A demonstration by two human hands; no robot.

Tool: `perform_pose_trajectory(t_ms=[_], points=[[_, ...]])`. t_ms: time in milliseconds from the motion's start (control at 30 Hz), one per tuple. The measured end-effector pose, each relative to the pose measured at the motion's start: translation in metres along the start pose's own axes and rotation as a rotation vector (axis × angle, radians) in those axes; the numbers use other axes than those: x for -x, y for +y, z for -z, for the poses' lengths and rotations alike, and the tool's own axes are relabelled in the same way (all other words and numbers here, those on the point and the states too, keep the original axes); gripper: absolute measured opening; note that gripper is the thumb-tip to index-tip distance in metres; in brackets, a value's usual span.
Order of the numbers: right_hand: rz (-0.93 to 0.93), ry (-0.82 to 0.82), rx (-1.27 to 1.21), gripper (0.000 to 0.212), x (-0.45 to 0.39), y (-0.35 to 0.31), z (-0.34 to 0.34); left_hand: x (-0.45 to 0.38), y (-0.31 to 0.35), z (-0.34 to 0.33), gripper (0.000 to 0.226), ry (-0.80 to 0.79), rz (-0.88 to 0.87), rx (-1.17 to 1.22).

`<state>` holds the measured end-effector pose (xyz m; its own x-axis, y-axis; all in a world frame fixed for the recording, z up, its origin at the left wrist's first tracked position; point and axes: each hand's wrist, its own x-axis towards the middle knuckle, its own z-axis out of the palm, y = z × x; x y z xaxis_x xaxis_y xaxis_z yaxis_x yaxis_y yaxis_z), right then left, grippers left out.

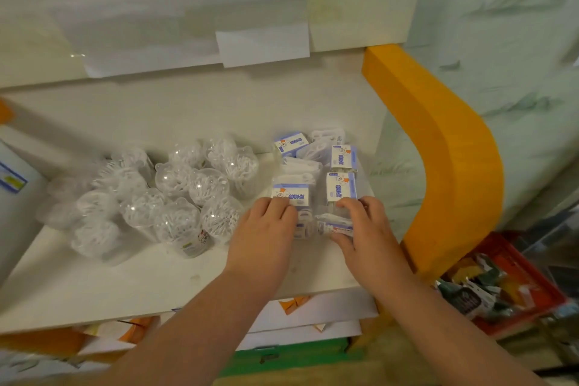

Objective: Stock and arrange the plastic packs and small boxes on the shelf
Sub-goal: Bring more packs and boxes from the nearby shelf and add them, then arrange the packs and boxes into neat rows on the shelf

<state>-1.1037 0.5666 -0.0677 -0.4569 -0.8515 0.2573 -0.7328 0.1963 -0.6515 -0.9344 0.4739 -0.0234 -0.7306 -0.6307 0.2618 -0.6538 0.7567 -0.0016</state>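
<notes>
I see clear plastic packs (175,194) of cotton swabs clustered on the left half of the white shelf (156,279). Left hand (266,229) lies palm-down, fingertips curled onto the near small box (291,194). Small boxes (341,172) with blue print sit at the shelf's right end, some tipped. Right hand (363,226) pinches a flat clear pack (333,224) between thumb and fingers, just in front of the boxes. Red crate (513,285) of goods far right, below the shelf.
</notes>
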Motion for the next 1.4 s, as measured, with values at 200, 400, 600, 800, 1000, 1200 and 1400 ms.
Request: perform_pose_trajectory(t_ms=[200, 400, 600, 800, 1000, 1200, 1400], points=[[0.006, -0.013, -0.051, 0.050, -0.008, 0.003, -0.002, -0.006, 0.001, 0.005, 0.040, -0.046, 0.038, -0.013], [0.003, -0.035, -0.123, 0.056, -0.008, 0.006, -0.001, -0.010, 0.002, 0.008, 0.036, -0.065, 0.050, -0.030], [-0.033, -0.036, -0.123, 0.068, -0.005, 0.008, 0.001, -0.009, 0.001, 0.010, 0.037, -0.074, 0.065, -0.039], [0.008, -0.010, 0.044, 0.069, 0.002, 0.001, 0.006, -0.007, -0.002, 0.008, 0.039, -0.076, 0.026, -0.027], [0.213, 0.044, 0.185, 0.061, 0.010, -0.019, 0.016, 0.005, -0.002, 0.015, 0.066, -0.051, -0.016, -0.032], [0.301, 0.022, 0.130, 0.054, 0.006, -0.054, 0.023, 0.033, -0.018, 0.040, 0.054, 0.109, -0.009, 0.064], [0.402, -0.027, 0.036, 0.054, 0.011, -0.107, -0.001, 0.084, -0.065, 0.064, 0.045, 0.167, 0.137, 0.052]])
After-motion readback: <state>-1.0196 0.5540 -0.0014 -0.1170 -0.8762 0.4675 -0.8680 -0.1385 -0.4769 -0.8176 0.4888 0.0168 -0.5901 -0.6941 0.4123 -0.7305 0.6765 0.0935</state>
